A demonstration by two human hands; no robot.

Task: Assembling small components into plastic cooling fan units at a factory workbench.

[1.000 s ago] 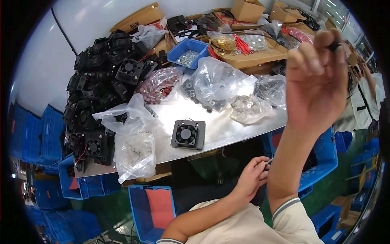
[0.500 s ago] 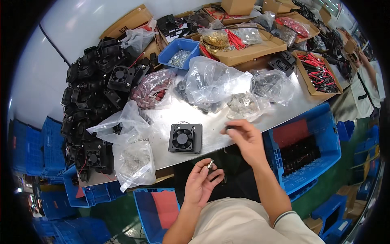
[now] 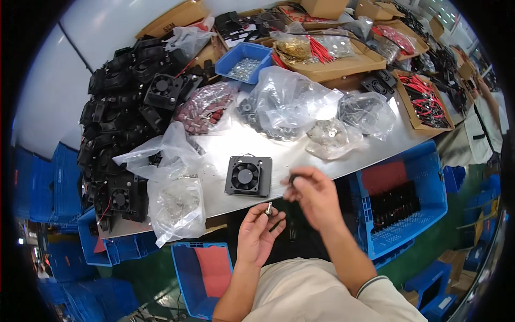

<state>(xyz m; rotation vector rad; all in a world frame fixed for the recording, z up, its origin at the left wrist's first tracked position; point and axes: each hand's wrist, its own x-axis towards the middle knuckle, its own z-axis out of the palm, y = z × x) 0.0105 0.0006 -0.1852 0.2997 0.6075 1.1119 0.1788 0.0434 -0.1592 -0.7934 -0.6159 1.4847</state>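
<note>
Between the thumb and fingers of my left hand (image 3: pixel 257 233) is a small silvery metal post (image 3: pixel 269 209), perhaps a screw or terminal, held upright just off the table's front edge. My right hand (image 3: pixel 316 196) pinches a small dark round piece (image 3: pixel 293 180) to the right of it; blur hides its kind. The two hands are apart. Just beyond them, a black square cooling fan (image 3: pixel 247 177) on a black plate lies flat near the edge of the metal table (image 3: pixel 214 201).
Black fan housings (image 3: pixel 123 118) are piled at the left. Clear bags of small parts (image 3: pixel 179 206) and maroon knobs (image 3: pixel 206 110) lie behind. A blue bin of screws (image 3: pixel 244 61) stands farther back. Blue crates (image 3: pixel 399 201) flank me; another person's sleeve (image 3: pixel 472 137) shows far right.
My right hand has moved left and slightly down, closer to my left hand, with the dark piece. My left hand has risen slightly and shifted left. The view has tilted a little.
</note>
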